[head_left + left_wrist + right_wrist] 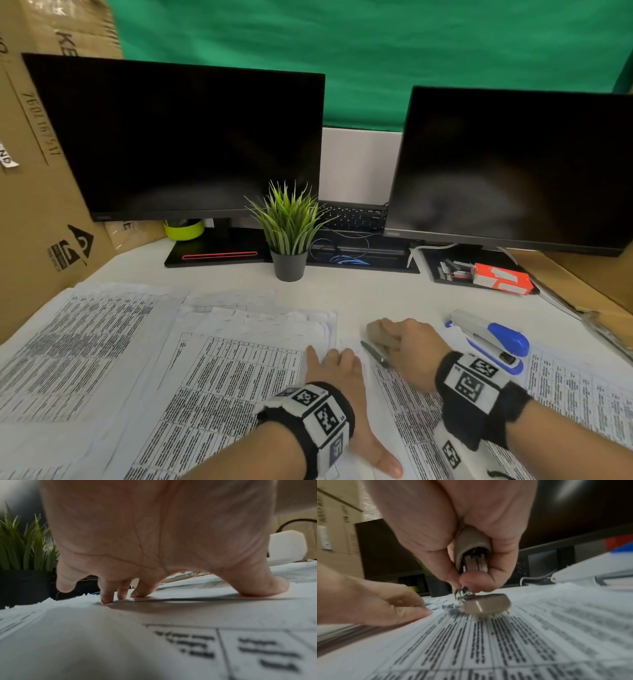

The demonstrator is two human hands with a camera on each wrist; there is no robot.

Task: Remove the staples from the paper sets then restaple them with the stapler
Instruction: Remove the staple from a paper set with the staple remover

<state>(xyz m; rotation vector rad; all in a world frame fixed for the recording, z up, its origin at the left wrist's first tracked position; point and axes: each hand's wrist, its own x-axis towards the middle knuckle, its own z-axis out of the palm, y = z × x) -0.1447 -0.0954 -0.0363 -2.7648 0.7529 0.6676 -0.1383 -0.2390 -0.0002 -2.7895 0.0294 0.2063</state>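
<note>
Printed paper sets cover the desk. My left hand (pixel 337 377) lies flat on one set (pixel 222 394), its fingertips (pixel 106 599) pressing near the top edge. My right hand (pixel 407 346) grips a tan staple remover (pixel 380 337) between thumb and fingers. In the right wrist view the staple remover (pixel 473 550) points down, its metal claws at the top of the right-hand paper set (pixel 505 642); its lower part is blurred. Tiny loose staples (pixel 447 606) lie by the claws. The blue and white stapler (pixel 493 339) rests just right of my right hand.
A dark pen-like object (pixel 375 354) lies between my hands. Two dark monitors (pixel 178 137) stand behind, with a potted plant (pixel 289 233) between them. An orange staple box (pixel 501 279) sits at back right. Cardboard boxes (pixel 34 205) close off the left.
</note>
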